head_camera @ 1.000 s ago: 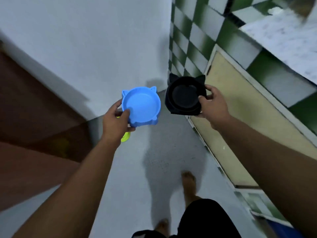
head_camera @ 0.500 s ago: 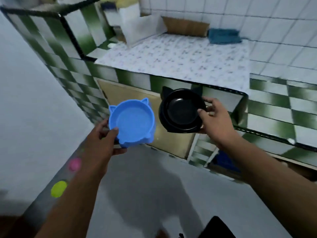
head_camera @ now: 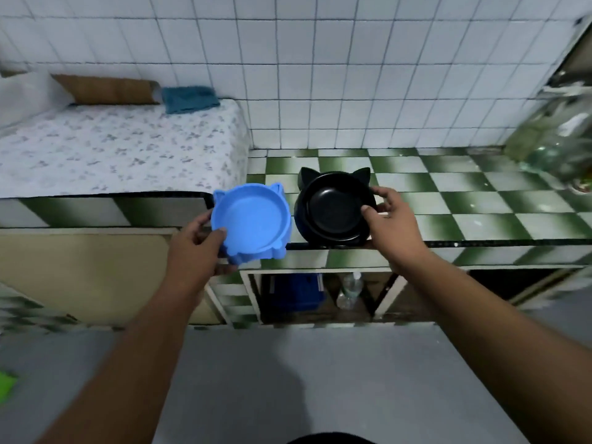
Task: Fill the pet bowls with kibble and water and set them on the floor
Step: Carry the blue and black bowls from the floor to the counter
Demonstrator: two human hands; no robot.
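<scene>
Nearest is the grey floor (head_camera: pixel 320 373), with a green scrap (head_camera: pixel 6 384) at its left edge, and two bare forearms reach out over it. The left hand (head_camera: pixel 195 248) grips the blue bowl (head_camera: pixel 253 224) by its near left rim, thumb on top and fingers curled under, holding it in the air in front of the surface's near edge. The bowl has cat ears and its bare inside faces up. Just to its right, the right hand (head_camera: pixel 390 229) pinches the right rim of the black bowl (head_camera: pixel 333 209), also cat-eared and facing up. This bowl sits over the near edge of the green-and-white checkered surface (head_camera: pixel 480 200); whether it rests there I cannot tell. Below that edge an open shelf holds a blue box (head_camera: pixel 294 291) and a clear bottle (head_camera: pixel 349 288), with a beige door (head_camera: pixel 80 274) to the left. Farther left, a raised ledge (head_camera: pixel 112 152) carries a patterned cover, with a teal cloth (head_camera: pixel 189 99) and a brown pad (head_camera: pixel 105 89) at its far end. Blurred glassware (head_camera: pixel 560 139) stands far right, and a white tiled wall (head_camera: pixel 352 75) is behind it all.
</scene>
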